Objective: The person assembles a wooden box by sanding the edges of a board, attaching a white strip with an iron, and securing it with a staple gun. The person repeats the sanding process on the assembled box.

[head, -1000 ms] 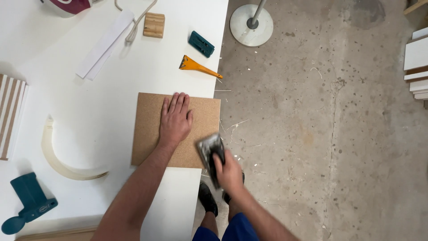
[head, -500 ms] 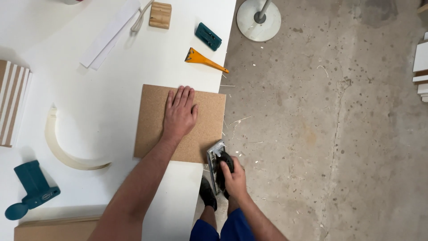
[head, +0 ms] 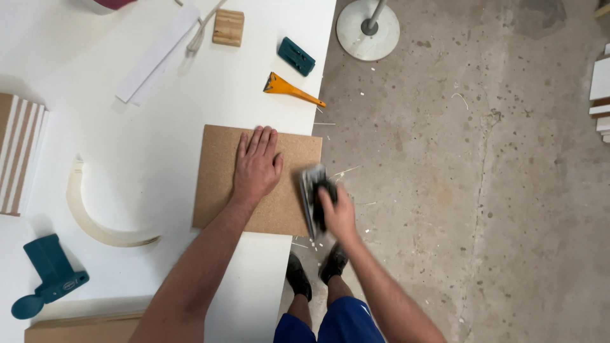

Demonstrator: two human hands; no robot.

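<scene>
Two bare hands work at the near edge of a white table (head: 146, 146). The left hand (head: 256, 166) lies flat, fingers spread, palm down on a brown particle board panel (head: 219, 184), pressing it without grasping. The panel rests on the table with its right edge at the table's edge, above the concrete floor (head: 483, 190). The right hand (head: 335, 209) is closed around a dark sanding block (head: 312, 197), which meets the panel's right edge; block and hand appear motion-blurred. Pale chips lie on the floor just beside that edge. Beyond the panel, near the table's edge, lies an orange scraper (head: 289, 89), and farther on a teal block (head: 296, 56) and a small wooden block (head: 228, 27). A white strip (head: 155, 54) lies to the left of these. A curved pale offcut (head: 95, 216) lies left of the panel, with a teal power tool (head: 47, 276) at the near left corner. A round white stand base (head: 368, 28) stands on the floor.
</scene>
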